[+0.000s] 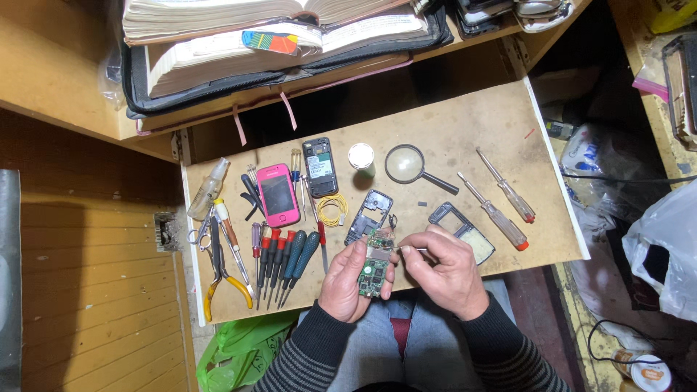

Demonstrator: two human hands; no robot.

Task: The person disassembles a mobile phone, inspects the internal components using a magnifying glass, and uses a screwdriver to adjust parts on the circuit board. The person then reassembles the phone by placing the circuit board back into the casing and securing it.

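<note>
- Down near the board's front edge, the left hand [353,279] grips a green circuit board [373,267] by its long edges, upright over the lap.
- Right hand [443,267] pinches a thin metal tool [410,249] — possibly tweezers — its tip touching the board's top.
- Light, stiff, fragile — edge holds suit it best.
- Phone frame [369,215] lies just behind.

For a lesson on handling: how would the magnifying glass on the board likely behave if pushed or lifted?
The magnifying glass lies flat, so it would probably slide rather than roll. Its round lens looks like glass, so likely fragile and front-heavy. The slim dark handle seems stiff, giving an easy grip.
</note>
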